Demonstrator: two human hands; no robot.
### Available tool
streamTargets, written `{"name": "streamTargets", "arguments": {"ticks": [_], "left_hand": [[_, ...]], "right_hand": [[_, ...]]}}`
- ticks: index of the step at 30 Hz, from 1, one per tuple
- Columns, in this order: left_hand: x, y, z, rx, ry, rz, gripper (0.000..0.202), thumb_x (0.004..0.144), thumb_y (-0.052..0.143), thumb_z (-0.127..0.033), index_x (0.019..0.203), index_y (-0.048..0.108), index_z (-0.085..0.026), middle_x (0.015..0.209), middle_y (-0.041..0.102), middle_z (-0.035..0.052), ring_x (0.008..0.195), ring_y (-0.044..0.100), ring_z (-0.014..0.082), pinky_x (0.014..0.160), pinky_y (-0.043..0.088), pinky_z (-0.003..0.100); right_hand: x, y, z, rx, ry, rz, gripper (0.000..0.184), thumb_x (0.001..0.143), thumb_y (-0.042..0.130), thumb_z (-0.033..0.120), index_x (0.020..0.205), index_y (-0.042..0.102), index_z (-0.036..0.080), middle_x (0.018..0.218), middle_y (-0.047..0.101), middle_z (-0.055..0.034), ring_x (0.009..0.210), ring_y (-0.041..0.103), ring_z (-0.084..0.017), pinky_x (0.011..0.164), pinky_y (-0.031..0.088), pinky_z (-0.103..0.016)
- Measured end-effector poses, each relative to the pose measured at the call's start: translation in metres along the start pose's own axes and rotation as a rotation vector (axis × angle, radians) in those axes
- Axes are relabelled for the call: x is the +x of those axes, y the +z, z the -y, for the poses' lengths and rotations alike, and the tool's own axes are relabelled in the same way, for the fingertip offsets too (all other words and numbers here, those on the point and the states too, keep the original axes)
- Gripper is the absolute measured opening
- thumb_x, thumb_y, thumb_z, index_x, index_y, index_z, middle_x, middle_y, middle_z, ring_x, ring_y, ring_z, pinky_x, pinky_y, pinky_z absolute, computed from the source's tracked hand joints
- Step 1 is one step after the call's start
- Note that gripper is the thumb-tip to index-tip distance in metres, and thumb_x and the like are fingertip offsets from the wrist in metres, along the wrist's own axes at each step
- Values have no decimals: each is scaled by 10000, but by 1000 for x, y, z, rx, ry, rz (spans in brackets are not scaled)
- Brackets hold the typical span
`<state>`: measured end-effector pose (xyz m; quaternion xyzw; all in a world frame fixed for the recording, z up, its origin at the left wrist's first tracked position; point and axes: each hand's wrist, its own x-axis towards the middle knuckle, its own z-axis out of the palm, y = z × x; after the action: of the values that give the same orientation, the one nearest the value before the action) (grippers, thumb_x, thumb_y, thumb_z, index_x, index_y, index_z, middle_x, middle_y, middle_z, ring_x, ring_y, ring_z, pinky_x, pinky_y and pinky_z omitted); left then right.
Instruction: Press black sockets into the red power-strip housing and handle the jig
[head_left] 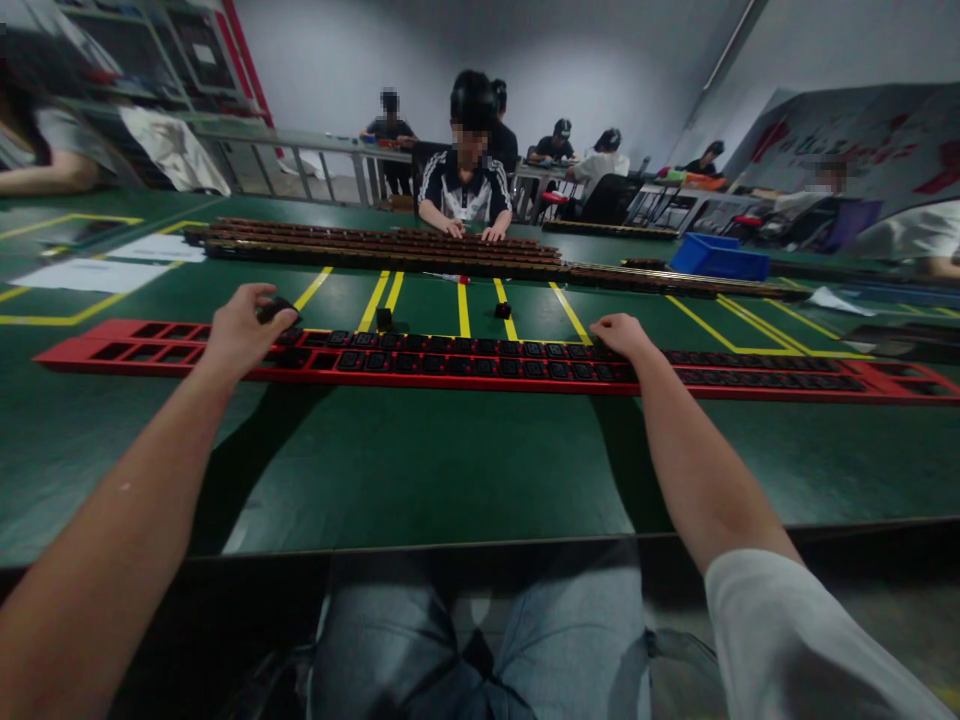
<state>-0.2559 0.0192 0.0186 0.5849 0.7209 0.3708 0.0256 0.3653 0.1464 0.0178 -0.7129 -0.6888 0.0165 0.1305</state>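
Note:
A long red strip (112,352) with two rows of rectangular slots lies across the green table (420,460). Black socket pieces fill the slots from about its middle rightward, while the left end slots stand bare. My left hand (244,330) hovers over the strip's left part, its fingers closed on a small black socket piece (276,308). My right hand (621,335) rests on the filled slots right of centre, fingers curled down on the black pieces; it holds nothing I can make out. Two loose black pieces (384,319) (502,310) sit just behind the strip.
Across the table a person (465,180) works with both hands on a stack of dark long strips (375,245). A blue bin (718,257) stands at the back right. White sheets (90,273) lie at the left. Yellow lines mark the table. More people sit behind.

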Motion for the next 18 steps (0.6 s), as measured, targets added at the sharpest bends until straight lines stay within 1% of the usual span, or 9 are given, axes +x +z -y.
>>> {"name": "streamTargets", "arguments": {"ticks": [2, 3, 5, 8, 12, 16, 18], "left_hand": [[-2, 1, -3, -48, -29, 29, 502, 849, 687, -357, 1279, 567, -128, 1219, 679, 139, 1094, 642, 252, 1010, 512, 412], [-4, 1, -6, -53, -27, 56, 462, 860, 679, -343, 1257, 576, -130, 1204, 686, 133, 1088, 648, 245, 1010, 513, 404], [-6, 1, -12, -7, 0, 100, 376, 884, 647, -302, 1218, 599, -136, 1189, 695, 126, 1069, 655, 240, 1020, 503, 411], [-8, 1, -17, 69, 43, 153, 313, 902, 604, -261, 1193, 624, -147, 1186, 702, 115, 1023, 652, 236, 1015, 497, 419], [-6, 2, -13, 101, 85, 204, 324, 899, 582, -247, 1194, 648, -129, 1174, 704, 112, 1012, 641, 227, 1021, 485, 397], [-5, 5, -11, 149, 93, 224, 353, 912, 546, -266, 1222, 659, -141, 1102, 712, 98, 962, 644, 232, 978, 498, 391], [-5, 6, -12, 153, 121, 236, 350, 912, 528, -269, 1210, 664, -145, 1120, 710, 98, 988, 643, 242, 985, 491, 396]], "right_hand": [[0, 0, 0, -9, -3, 3, 339, 932, 562, 340, 1008, 791, 102, 941, 747, -128, 878, 671, -232, 822, 501, -294], [0, 0, 0, -9, -5, 7, 346, 936, 557, 344, 1011, 789, 99, 946, 746, -131, 879, 669, -235, 824, 501, -301], [0, 0, 1, -4, -9, 15, 355, 939, 553, 351, 1015, 788, 96, 959, 745, -137, 884, 667, -239, 826, 502, -310], [-1, -1, 1, -4, -6, 17, 346, 930, 559, 345, 1016, 789, 101, 958, 746, -134, 881, 666, -236, 816, 507, -306], [0, 1, 0, -16, 8, 7, 347, 932, 564, 346, 1036, 784, 100, 959, 744, -132, 876, 666, -229, 808, 506, -295], [2, 2, -2, -21, 1, 3, 344, 940, 561, 343, 1039, 784, 99, 996, 745, -134, 895, 668, -231, 810, 503, -290], [2, 2, -2, -14, -6, -4, 347, 941, 562, 350, 1038, 786, 102, 991, 748, -132, 901, 671, -233, 816, 504, -289]]}}
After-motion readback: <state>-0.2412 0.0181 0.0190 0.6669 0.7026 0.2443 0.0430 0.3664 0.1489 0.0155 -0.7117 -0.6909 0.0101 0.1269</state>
